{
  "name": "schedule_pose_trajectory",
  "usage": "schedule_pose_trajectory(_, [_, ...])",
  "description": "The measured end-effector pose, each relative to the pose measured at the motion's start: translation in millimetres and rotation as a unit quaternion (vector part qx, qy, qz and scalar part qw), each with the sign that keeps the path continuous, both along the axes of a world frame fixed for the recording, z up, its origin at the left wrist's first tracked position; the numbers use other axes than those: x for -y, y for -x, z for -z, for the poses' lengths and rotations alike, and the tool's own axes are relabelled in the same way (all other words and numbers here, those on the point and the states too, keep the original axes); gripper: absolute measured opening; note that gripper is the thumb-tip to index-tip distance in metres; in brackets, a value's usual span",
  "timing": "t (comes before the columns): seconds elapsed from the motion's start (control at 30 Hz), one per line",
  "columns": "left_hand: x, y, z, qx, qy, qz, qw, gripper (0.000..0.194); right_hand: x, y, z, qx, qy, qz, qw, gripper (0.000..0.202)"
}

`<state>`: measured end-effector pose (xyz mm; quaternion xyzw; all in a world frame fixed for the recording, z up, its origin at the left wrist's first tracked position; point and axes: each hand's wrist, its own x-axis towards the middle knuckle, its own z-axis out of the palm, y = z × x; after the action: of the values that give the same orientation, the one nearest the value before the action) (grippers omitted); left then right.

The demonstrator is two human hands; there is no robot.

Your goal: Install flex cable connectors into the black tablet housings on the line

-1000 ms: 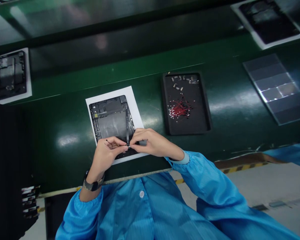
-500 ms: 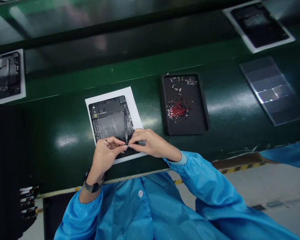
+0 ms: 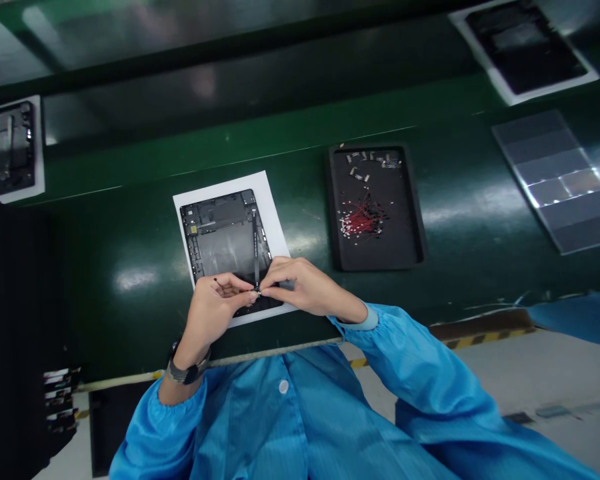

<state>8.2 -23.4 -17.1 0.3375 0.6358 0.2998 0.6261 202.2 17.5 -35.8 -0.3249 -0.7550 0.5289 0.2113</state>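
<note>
The left hand and the right hand are pinching a tiny part at the near end of a dark strip. The strip is lying in a black tablet case, which is sitting on white paper.

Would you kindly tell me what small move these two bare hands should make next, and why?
Probably gently settle the lower end of the flat black ribbon cable against the black rectangular device housing: the bare left hand and bare right hand meet at that end, though whether it is seated cannot be seen.
</note>
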Motion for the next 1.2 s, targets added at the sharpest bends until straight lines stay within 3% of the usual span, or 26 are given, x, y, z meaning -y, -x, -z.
schedule_pose_trajectory(0.8, [-1.8,-1.4,-4.9,0.027,0.022,0.011,0.999,0.016,-5.5,-3.9,-5.7,0.005,0.124,0.005,0.992,0.004])
schedule_pose_trajectory(1.2, [-2.7,-2.9,-9.4,0.013,0.024,0.018,0.999,0.016,-5.2,-2.3,-6.5,-0.002,0.151,0.004,0.989,0.005])
